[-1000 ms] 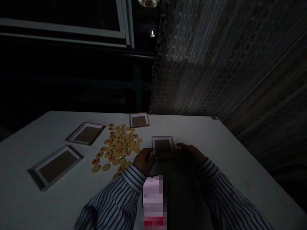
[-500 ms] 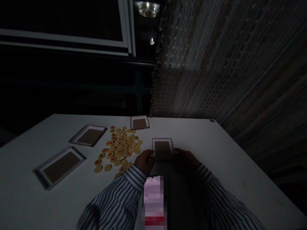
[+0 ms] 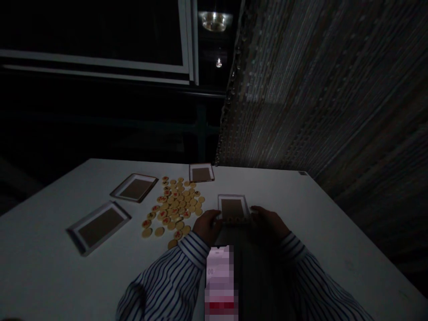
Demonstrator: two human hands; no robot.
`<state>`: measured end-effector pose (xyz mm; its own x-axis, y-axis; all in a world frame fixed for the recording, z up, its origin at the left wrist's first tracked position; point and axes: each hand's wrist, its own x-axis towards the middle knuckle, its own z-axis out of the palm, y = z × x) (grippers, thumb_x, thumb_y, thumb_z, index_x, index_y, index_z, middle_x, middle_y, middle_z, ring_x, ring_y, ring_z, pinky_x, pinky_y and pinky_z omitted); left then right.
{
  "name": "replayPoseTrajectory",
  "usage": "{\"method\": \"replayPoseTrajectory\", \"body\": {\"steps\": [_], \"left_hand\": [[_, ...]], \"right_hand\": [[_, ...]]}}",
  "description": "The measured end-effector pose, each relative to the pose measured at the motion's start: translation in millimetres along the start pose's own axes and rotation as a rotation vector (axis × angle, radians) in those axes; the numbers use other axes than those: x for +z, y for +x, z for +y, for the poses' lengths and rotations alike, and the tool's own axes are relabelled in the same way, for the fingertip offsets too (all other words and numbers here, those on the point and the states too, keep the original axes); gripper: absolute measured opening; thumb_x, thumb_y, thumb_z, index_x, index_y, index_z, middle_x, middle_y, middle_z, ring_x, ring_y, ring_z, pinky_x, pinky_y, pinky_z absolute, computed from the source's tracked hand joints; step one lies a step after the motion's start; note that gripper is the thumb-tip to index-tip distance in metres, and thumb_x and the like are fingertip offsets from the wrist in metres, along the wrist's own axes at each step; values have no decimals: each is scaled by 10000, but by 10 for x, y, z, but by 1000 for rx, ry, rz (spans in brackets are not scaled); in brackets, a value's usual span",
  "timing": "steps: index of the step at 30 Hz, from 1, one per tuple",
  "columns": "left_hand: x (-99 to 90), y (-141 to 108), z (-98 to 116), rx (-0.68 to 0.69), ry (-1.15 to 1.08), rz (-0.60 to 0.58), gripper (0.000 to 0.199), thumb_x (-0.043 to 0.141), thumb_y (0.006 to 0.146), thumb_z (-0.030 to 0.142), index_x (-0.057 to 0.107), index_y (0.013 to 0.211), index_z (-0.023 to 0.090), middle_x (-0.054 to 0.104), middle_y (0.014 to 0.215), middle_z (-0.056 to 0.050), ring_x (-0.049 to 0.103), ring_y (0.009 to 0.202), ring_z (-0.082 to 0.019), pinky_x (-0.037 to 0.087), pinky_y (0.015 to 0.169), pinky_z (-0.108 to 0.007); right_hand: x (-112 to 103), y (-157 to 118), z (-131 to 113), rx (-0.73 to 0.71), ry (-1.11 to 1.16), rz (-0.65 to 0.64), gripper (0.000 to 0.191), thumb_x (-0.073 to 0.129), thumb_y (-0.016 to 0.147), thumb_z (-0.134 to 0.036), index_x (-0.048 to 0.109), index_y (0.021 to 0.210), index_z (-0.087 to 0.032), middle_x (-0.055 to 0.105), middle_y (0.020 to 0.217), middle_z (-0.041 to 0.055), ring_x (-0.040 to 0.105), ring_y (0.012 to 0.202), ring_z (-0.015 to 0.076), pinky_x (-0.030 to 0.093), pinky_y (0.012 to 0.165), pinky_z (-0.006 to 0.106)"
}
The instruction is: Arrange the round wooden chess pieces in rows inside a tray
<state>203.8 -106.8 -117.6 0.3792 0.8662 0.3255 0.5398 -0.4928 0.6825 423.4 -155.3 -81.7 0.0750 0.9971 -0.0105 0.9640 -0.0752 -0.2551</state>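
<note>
A small shallow tray [image 3: 233, 206] with a brown floor and a pale rim lies on the white table [image 3: 50, 263] in front of me. My left hand [image 3: 207, 226] grips its left near corner and my right hand [image 3: 270, 223] grips its right near corner. A few round pieces seem to lie at the tray's near end, though the dim light leaves this unsure. Just left of my left hand spreads a heap of several round yellow game pieces [image 3: 175, 205], some with red marks.
Three more trays lie on the table: a large tray [image 3: 99, 226] at the left, a middle tray [image 3: 134, 187] behind it, a small tray [image 3: 201, 172] at the far edge. A bead curtain [image 3: 317, 89] hangs at the right. The room is very dark.
Both hands stay on the small tray. The whole scene has drifted slightly right in view as my head turned; nothing on the table has visibly shifted.
</note>
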Motion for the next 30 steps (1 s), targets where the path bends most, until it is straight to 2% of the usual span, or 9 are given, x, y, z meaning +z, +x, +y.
{"method": "replayPoseTrajectory", "body": {"steps": [4,8,12,14,17,22,25,30], "left_hand": [[-157,-66,77,25,-14,4,250,503,699,184,594,931,156,639,866,-67,591,744,-150,485,675,-281],[-413,-125,57,35,-25,60,196,490,735,228,609,881,176,635,855,-50,579,791,-145,472,712,-274],[-730,-155,-104,10,17,150,189,475,749,271,622,837,191,639,864,-41,577,825,-154,471,732,-287],[-875,-170,-221,-27,64,262,196,486,738,310,620,813,187,637,856,-40,580,810,-163,476,728,-301],[-1027,-198,-406,-82,121,351,215,498,727,341,620,812,186,633,877,-45,578,832,-172,470,767,-325],[-1083,-254,-641,-46,199,378,255,515,711,378,646,809,183,626,932,-67,558,899,-197,444,827,-364],[-1046,-283,-729,-9,222,352,249,508,719,382,655,825,212,622,950,-57,550,915,-197,435,836,-375],[-960,-332,-850,23,218,388,269,497,725,403,656,813,205,618,963,-64,533,948,-208,404,875,-401]], "right_hand": [[-74,-24,-51,-64,9,74,353,333,822,-286,518,1089,-149,653,921,87,612,810,186,449,674,267],[-104,-1,-126,-131,18,100,333,327,830,-310,544,1048,-182,648,945,63,607,832,186,450,694,276],[-115,42,-228,-196,15,111,332,335,829,-315,553,1042,-183,640,969,64,602,843,184,451,716,282],[-135,60,-318,-216,20,109,319,355,822,-306,560,1038,-192,630,997,61,596,864,181,448,736,281],[-196,78,-515,-242,5,87,302,366,818,-279,571,1026,-204,625,1012,59,590,879,178,439,756,280],[-288,115,-879,-289,-56,14,291,346,826,-272,602,948,-205,644,947,55,603,828,178,443,703,268],[-279,172,-1020,-345,-34,51,308,352,820,-268,581,1011,-188,632,991,58,591,870,171,434,745,269],[-247,300,-1192,-426,43,79,304,360,816,-276,582,998,-174,636,979,51,582,892,160,422,780,265]]}}
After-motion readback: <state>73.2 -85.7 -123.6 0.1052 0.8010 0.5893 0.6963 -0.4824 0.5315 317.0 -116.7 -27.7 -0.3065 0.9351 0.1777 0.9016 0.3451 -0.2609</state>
